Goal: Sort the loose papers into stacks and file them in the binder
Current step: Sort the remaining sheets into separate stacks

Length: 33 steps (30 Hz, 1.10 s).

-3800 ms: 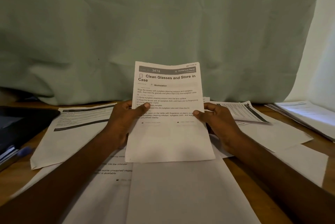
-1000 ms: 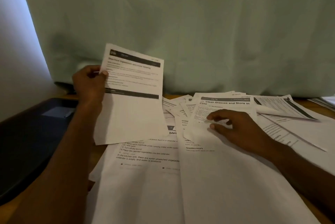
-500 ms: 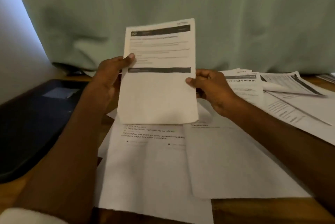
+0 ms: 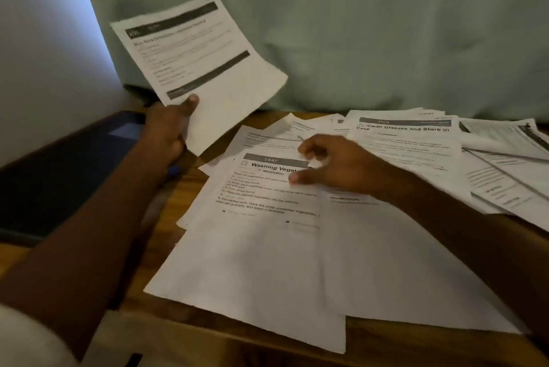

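My left hand (image 4: pixel 167 129) grips a printed sheet (image 4: pixel 202 69) with two dark bands, lifted and tilted to the left above the table. My right hand (image 4: pixel 335 164) hovers with loosely curled fingers over a sheet headed "Washing Veget..." (image 4: pixel 261 218) and holds nothing. A "Clean Glasses and Store in Case" sheet (image 4: pixel 404 141) lies behind the right hand on a spread of loose papers (image 4: pixel 505 176). The dark binder (image 4: pixel 59 176) lies flat at the left, under my left forearm.
A pale green curtain (image 4: pixel 326 25) hangs right behind the table. The wooden table edge (image 4: pixel 386 346) shows at the bottom. A blank white sheet (image 4: pixel 401 271) covers the near right. A small blue object (image 4: pixel 173 170) peeks out by my left wrist.
My right hand has let go of the banded sheet and dropped down over the "Washing Veget..." sheet. My left hand has swung the banded sheet left, tilting it.
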### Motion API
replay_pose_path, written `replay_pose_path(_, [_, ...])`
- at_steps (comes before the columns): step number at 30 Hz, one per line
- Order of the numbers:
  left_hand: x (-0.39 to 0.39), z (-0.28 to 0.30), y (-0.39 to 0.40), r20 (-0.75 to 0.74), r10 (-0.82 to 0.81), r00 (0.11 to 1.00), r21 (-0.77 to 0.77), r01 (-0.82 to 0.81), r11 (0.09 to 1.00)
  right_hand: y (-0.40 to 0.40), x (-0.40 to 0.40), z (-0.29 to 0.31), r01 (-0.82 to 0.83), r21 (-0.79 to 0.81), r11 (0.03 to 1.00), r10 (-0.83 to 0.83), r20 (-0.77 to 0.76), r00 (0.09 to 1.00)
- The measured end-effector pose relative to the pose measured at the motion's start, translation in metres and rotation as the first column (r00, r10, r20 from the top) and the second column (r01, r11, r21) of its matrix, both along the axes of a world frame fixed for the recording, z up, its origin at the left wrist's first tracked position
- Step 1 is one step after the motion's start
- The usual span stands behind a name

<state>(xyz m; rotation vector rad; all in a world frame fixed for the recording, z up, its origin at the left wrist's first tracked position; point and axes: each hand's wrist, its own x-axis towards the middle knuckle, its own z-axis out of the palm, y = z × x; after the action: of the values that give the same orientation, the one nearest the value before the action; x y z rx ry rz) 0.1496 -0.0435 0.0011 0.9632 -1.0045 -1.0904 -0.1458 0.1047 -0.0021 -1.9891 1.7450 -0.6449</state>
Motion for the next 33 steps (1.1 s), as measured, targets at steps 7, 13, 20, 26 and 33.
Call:
replay_pose_path(7, [-0.002, -0.008, 0.001, -0.050, -0.121, 0.991, -0.028, 0.120, 0.992, -0.002, 0.013, -0.021, 0.023, -0.125, 0.992, -0.062, -0.321, 0.945])
replay_pose_path(13, [-0.004, -0.006, 0.009, -0.109, -0.193, 0.975, -0.009, 0.193, 0.981, 0.004, 0.025, -0.024, -0.216, -0.071, 0.974, 0.177, -0.357, 0.917])
replay_pose_path(20, [-0.012, 0.000, 0.017, -0.150, -0.286, 0.946, 0.053, 0.297, 0.953, 0.001, 0.021, -0.014, 0.064, -0.191, 0.979, -0.144, -0.439, 0.887])
replay_pose_path(26, [-0.025, -0.001, 0.022, -0.119, -0.296, 0.948, 0.074, 0.306, 0.949, 0.002, 0.025, -0.027, -0.100, -0.150, 0.984, 0.051, -0.299, 0.953])
replay_pose_path(33, [-0.025, 0.002, 0.026, -0.160, -0.300, 0.940, 0.059, 0.312, 0.948, -0.011, -0.009, -0.009, 0.243, -0.340, 0.908, -0.249, 0.027, 0.968])
